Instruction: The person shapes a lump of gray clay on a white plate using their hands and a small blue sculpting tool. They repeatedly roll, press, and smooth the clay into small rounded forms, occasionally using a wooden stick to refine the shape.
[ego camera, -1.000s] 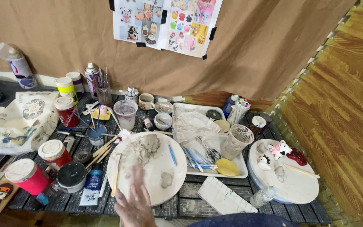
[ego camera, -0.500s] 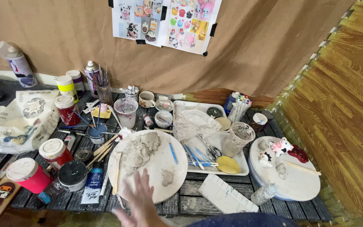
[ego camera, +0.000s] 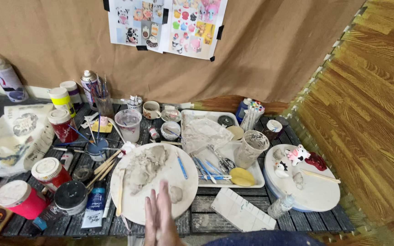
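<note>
Two hands (ego camera: pixel 160 218), pressed palm to palm with fingers pointing away, hover over the near edge of the round white board (ego camera: pixel 185 191). The small grey clay lump (ego camera: pixel 175 194) lies just beside their fingertips, to the right; which hand is nearer I cannot tell.

My round white board (ego camera: pixel 185 184) lies flat on the worktop, smeared with grey. A lumpy mound of grey clay (ego camera: pixel 144 166) sits at its ten o'clock, a small clay ball (ego camera: pixel 175 194) at four o'clock, a blue tool (ego camera: pixel 181 165) at two o'clock, and a wooden stick (ego camera: pixel 120 191) along its nine o'clock edge.
</note>
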